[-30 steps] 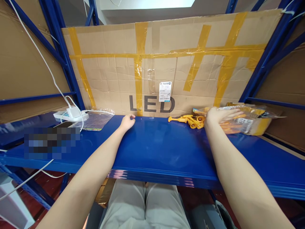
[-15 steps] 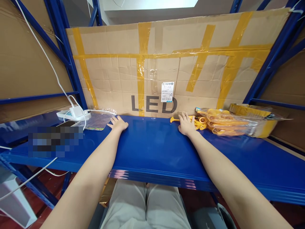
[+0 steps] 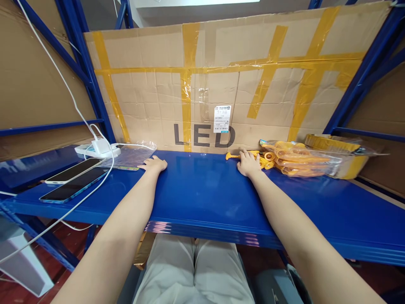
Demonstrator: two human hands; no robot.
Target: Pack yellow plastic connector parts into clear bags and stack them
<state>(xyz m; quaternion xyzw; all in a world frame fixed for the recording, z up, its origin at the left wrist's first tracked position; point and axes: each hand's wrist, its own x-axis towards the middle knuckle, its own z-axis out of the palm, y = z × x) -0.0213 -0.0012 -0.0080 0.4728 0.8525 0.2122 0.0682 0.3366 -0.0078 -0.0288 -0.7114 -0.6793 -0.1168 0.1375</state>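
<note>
My left hand [image 3: 154, 165] rests on the blue shelf [image 3: 205, 194], palm down with its fingers apart, touching or just beside the right edge of a flat clear plastic bag [image 3: 134, 155]. It holds nothing that I can see. Farther right, my right hand [image 3: 249, 164] lies palm down with its fingers stretched out over small yellow plastic parts [image 3: 267, 160]. One yellow piece with a flared end [image 3: 232, 156] pokes out to the left of that hand. Just right of the loose parts lies a clear bag of similar yellow parts [image 3: 299, 158]. What is under the right fingers is partly hidden.
A cardboard panel [image 3: 152, 97] marked LED stands along the back. At left are two phones [image 3: 74, 183], a white power strip [image 3: 98, 148] and a white cable [image 3: 91, 190] hanging over the front edge. An open taped carton [image 3: 351, 162] sits at right.
My left hand has shifted slightly left, closer to the clear plastic bag. The right hand stays over the yellow parts. The whole view has tilted down a little.
</note>
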